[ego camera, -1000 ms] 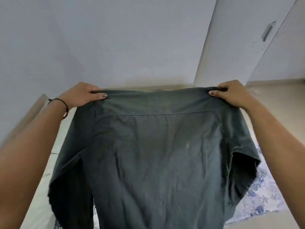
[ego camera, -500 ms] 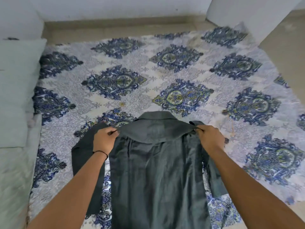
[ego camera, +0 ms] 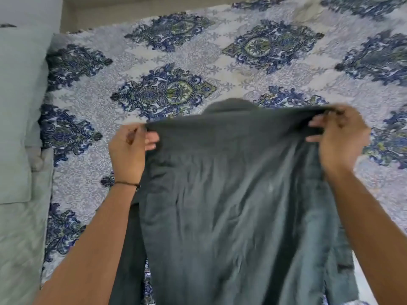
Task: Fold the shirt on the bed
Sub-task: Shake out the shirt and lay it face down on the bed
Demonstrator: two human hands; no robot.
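A dark grey-green shirt [ego camera: 231, 205] hangs stretched between my two hands above the bed [ego camera: 176, 51], its back toward me and its lower part running out of the bottom of the view. My left hand [ego camera: 130, 150] pinches the left shoulder, with a thin black band on that wrist. My right hand [ego camera: 339, 142] grips the right shoulder. The collar [ego camera: 231, 107] peeks up behind the top edge. The shirt is motion-blurred, and it hides the bed beneath it.
The bed carries a white sheet printed with large blue and green medallions. A pale green pillow [ego camera: 19, 111] and matching bedding lie along the left side. A strip of beige floor [ego camera: 132, 3] shows beyond the far edge of the bed.
My view dropped from the wall to the bed. Both hands, still holding the shoulders, went down toward the bed and have now moved apart and come up, pulling the shirt taut.
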